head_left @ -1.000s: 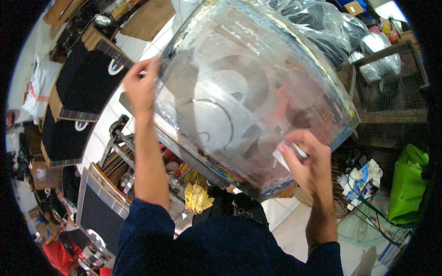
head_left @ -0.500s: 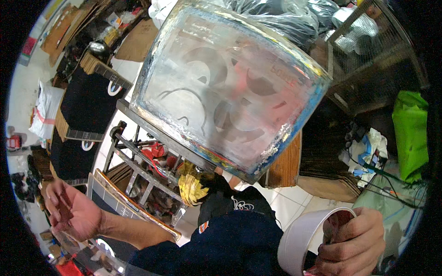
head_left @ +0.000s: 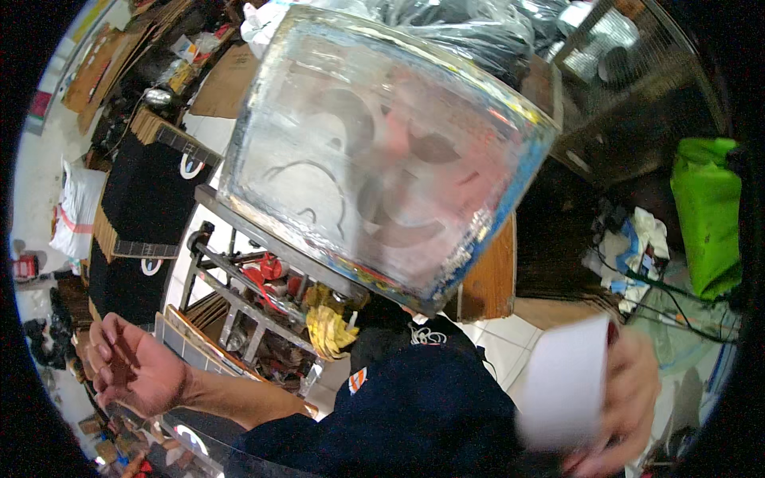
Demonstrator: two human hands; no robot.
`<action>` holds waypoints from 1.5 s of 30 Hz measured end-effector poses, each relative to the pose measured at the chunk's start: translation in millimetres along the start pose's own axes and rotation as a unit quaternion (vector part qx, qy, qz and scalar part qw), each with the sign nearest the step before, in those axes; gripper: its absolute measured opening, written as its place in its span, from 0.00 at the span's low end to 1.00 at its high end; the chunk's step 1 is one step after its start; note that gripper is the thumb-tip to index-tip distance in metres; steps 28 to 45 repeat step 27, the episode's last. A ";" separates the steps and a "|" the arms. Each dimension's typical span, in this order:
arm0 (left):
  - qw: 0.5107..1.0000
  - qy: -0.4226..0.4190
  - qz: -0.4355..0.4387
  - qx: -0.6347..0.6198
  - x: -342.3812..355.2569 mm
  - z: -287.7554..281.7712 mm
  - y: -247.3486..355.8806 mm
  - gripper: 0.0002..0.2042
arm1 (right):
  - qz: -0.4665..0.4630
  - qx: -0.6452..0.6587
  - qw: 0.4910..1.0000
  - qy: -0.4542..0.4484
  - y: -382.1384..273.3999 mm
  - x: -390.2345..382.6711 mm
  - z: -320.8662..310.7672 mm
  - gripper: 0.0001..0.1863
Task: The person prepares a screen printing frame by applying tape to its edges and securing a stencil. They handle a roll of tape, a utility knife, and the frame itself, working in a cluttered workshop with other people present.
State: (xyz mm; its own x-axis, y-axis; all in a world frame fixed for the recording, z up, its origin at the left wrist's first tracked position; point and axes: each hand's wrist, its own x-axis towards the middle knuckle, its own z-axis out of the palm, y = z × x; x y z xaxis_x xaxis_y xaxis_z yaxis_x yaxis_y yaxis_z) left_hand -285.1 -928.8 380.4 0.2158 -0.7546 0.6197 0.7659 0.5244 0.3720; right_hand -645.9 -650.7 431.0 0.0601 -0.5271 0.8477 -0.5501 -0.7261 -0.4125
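Observation:
A screen printing frame [head_left: 382,163] with paint-smeared edges and stencil shapes on its mesh stands tilted in front of me, the mesh tinted pink on its right side. My right hand [head_left: 629,398] grips a wide roll of white tape [head_left: 562,386], blurred by motion, at the lower right and apart from the frame. At the lower left my left hand [head_left: 143,366] is raised, palm turned up and fingers loosely bent, with nothing in it. Beneath the frame is a metal rack [head_left: 251,307] holding red items and a crumpled yellow cloth [head_left: 331,331].
Black fabric pieces on boards [head_left: 159,179] are stacked at the left. Plastic-wrapped bundles [head_left: 454,28] lie behind the frame. On the right are a mesh-sided shelf [head_left: 653,103], a bright green bag [head_left: 705,219] and loose dark cables [head_left: 677,307]. White floor tiles [head_left: 506,338] show below.
My right hand has raised the tape roll slightly and turned it, so its outer face now shows. The left hand has shifted slightly right. The view has tilted a little.

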 end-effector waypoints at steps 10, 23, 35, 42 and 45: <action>0.996 0.015 -0.084 0.028 15.6 -45.6 -85.2 0.11 | 0.184 -0.201 0.837 -0.475 97.3 -163.6 98.5 0.26; 0.974 0.045 -0.206 -0.084 18.0 -72.4 -126.3 0.11 | 0.363 -0.150 0.914 0.104 46.2 11.9 121.4 0.13; 0.969 0.011 -0.216 0.124 9.4 -97.2 -137.6 0.08 | 0.379 -0.104 0.920 0.001 90.2 -20.3 114.3 0.12; 0.969 0.011 -0.216 0.124 9.4 -97.2 -137.6 0.08 | 0.379 -0.104 0.920 0.001 90.2 -20.3 114.3 0.12; 0.969 0.011 -0.216 0.124 9.4 -97.2 -137.6 0.08 | 0.379 -0.104 0.920 0.001 90.2 -20.3 114.3 0.12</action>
